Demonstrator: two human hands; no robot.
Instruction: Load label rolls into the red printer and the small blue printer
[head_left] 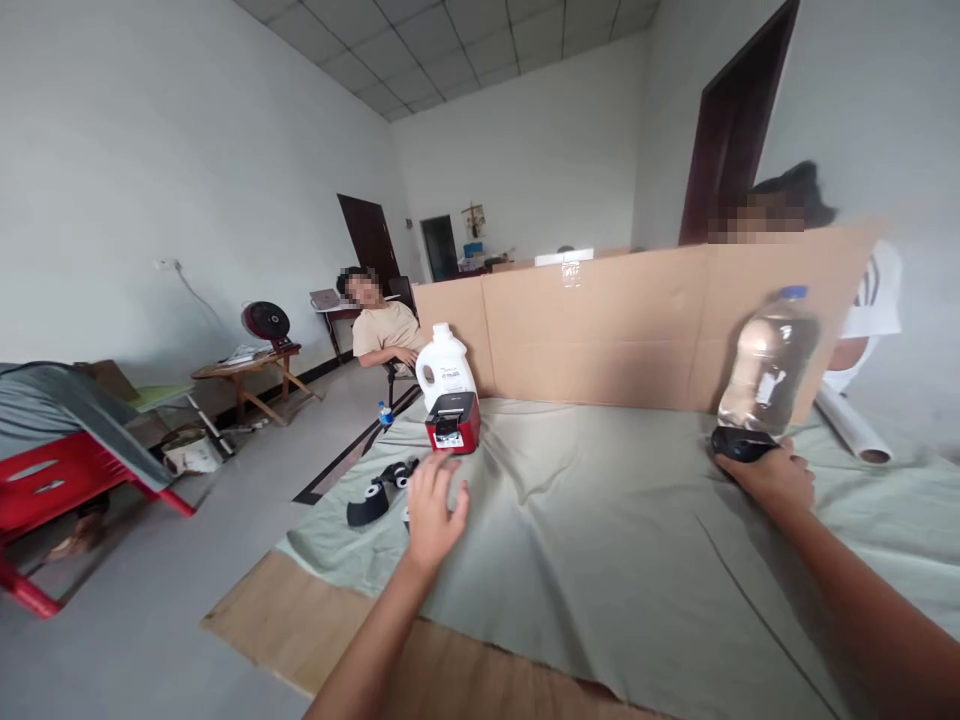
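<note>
While the left hand [433, 508] hovered spread over the green cloth [600, 520] near small black rolls [369, 503], the right hand [769, 475] pressed closed on a black object [739, 443] at the clear bottle's [766, 365] foot. Nothing lifted; red printer [453, 421] untouched.

A red label printer [453, 422] stands just beyond the left fingers [439, 475], with a white jug [445, 368] touching it from behind. A grey-green cloth [585, 530] covers the tabletop [300, 625] under both sets of fingers. A cardboard wall [600, 330] stands upright along the far edge. Right of the right fingers [739, 465] lies a pale roll [851, 425], and behind the wall there is a person in white [874, 290]. Far left of the left fingers are a seated person [382, 335], a small bottle [385, 414] on the floor, a fan [265, 322] on a wooden table [247, 372], and a red stool [60, 480].
</note>
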